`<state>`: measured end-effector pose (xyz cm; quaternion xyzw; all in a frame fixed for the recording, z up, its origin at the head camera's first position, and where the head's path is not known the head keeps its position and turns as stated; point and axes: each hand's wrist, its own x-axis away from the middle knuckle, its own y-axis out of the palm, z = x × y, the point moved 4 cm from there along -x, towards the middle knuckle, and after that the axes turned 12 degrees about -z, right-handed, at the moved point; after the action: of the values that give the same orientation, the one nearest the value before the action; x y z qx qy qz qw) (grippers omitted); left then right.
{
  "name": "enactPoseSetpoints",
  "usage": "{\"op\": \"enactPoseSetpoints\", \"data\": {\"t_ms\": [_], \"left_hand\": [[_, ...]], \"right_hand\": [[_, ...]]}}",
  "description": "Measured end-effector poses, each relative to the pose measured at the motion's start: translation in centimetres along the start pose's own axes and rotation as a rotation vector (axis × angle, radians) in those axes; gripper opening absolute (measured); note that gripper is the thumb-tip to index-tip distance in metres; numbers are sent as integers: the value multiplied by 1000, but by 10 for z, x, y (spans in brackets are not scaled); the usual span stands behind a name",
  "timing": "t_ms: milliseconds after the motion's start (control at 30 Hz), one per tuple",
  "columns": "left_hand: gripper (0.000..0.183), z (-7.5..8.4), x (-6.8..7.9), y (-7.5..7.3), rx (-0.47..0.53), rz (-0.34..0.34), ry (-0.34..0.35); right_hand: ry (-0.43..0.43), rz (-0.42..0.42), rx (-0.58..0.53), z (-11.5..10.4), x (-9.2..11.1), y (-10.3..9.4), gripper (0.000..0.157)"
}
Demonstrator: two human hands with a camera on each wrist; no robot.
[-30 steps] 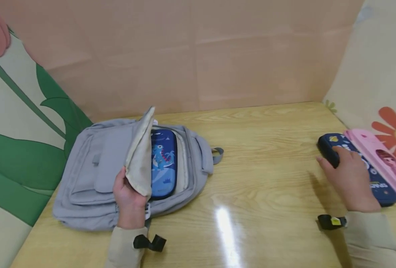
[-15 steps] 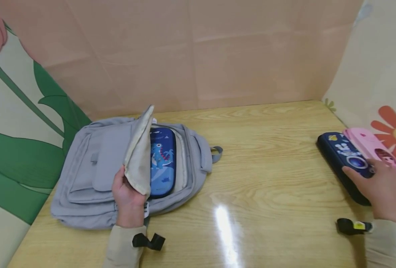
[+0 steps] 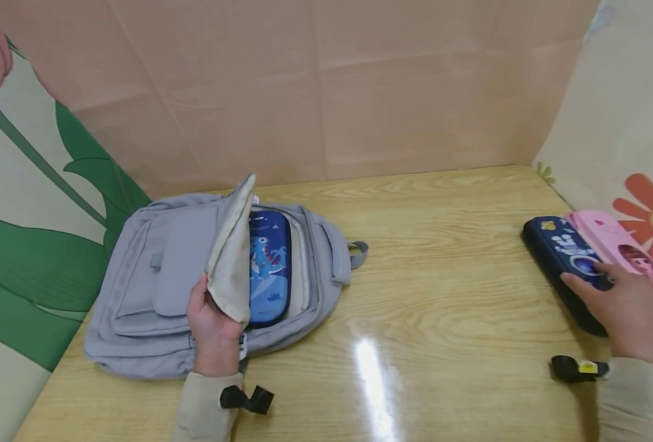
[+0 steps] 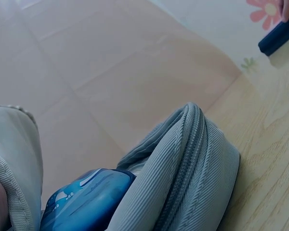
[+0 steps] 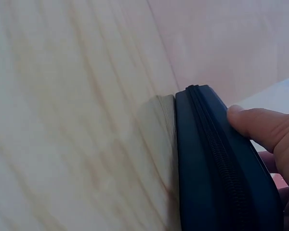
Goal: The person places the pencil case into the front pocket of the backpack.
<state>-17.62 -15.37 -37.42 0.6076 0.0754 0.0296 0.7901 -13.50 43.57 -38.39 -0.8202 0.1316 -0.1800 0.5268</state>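
A grey backpack (image 3: 132, 276) lies on the table at the left in the head view. My left hand (image 3: 214, 328) grips the edge of its raised flap (image 3: 231, 264), whose pale lining faces right. Inside the opening sits a blue dinosaur pencil case (image 3: 269, 270), its left part hidden by the flap. At the far right, my right hand (image 3: 633, 310) holds a navy space-print pencil case (image 3: 561, 245), thumb on the near side of its top. The right wrist view shows that thumb (image 5: 260, 126) against the case's edge and the zipped side. The palm covers its lower end.
A pink pencil case (image 3: 608, 230) with a doll picture lies right beside the navy one. The wooden table (image 3: 442, 264) stretches between backpack and cases. A pink-brown sheet (image 3: 315, 92) hangs behind, with printed walls on both sides.
My right hand has moved right and down along the navy pencil case, baring its astronaut print; more of its dark side shows. My left hand keeps the flap raised.
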Motion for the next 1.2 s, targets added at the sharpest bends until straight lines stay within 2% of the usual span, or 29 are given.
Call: {"op": "enactPoseSetpoints", "data": {"t_ms": [233, 367, 667, 1000, 1200], "left_hand": [[30, -1, 1, 1, -29, -5, 10], [29, -1, 0, 1, -47, 3, 21], [28, 0, 0, 0, -58, 7, 31], [29, 2, 1, 1, -73, 12, 41], [27, 1, 0, 1, -73, 4, 40]], "right_hand": [[67, -21, 40, -3, -1, -1, 91], [111, -14, 18, -4, -2, 1, 89], [101, 48, -52, -11, -1, 5, 85], [62, 13, -115, -52, 6, -1, 85], [-26, -7, -108, -85, 9, 3, 84]]}}
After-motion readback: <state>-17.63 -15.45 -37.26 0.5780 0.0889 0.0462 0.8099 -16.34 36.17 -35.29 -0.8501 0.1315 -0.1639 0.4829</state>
